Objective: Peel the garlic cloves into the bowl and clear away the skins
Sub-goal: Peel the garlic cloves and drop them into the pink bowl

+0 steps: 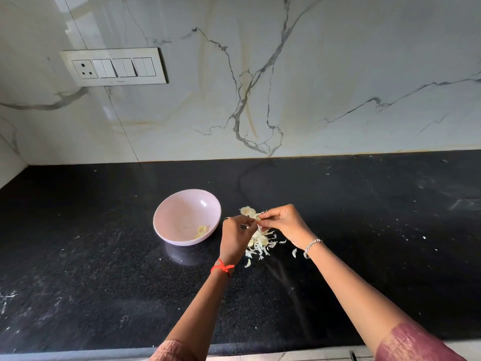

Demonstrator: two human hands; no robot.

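Note:
A pale pink bowl (182,212) stands on the black counter, with a few peeled cloves (202,231) lying at its bottom right. Just right of the bowl my left hand (235,238) and my right hand (283,222) meet above the counter and both pinch one small garlic clove (258,218) between their fingertips. Under the hands lies a pile of white garlic skins (260,243). A garlic piece with its papery skin (247,211) sits just behind the hands. Loose skin flakes (294,253) lie to the right and in front of the pile.
The black stone counter (104,269) runs wide to both sides, dusted with small white specks. A marble wall with a switch panel (114,66) rises behind it. The counter's front edge (78,354) is at the bottom of the view.

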